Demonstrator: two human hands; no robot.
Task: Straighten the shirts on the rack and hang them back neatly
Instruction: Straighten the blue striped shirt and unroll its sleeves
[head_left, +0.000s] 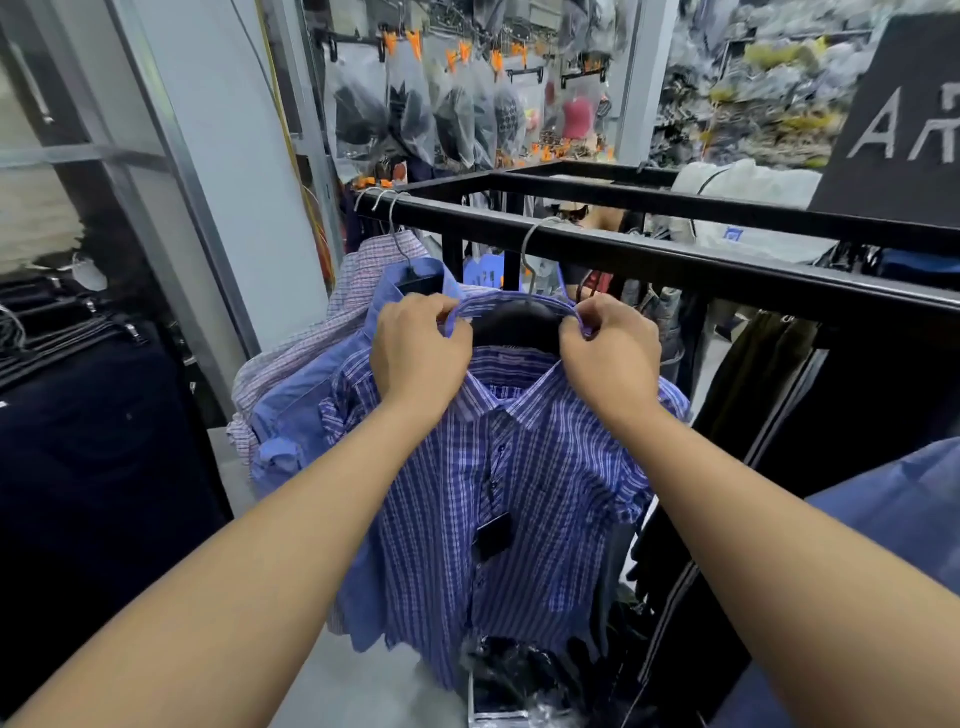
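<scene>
1. The left hand (418, 353) and right hand (610, 358) are both raised. Each pinches one end of the collar (519, 305) between curled fingers and thumb, probably to pull the band even on both sides.
2. The collar belongs to a blue plaid shirt (493, 467), which hangs facing the person, buttoned, with a dark tag (493, 535) dangling at its placket. It looks like the one being straightened now.
3. A black hanger (519, 330) fills the shirt's neck. Its wire hook (530, 249) reaches up to the black rail (675, 254) of the rack. It appears to sit over the rail, but the hook's far side is hidden.
4. With the rail carrying the weight, both hands are free to work the fabric.
5. Just behind and to the left, a plain blue shirt (311, 400) and a pale checked shirt (358, 280) hang on the same rail, bunched close together with sleeves crumpled. They likely still need attention.
6. Farther back, bagged goods (415, 109) hang on the wall.
</scene>
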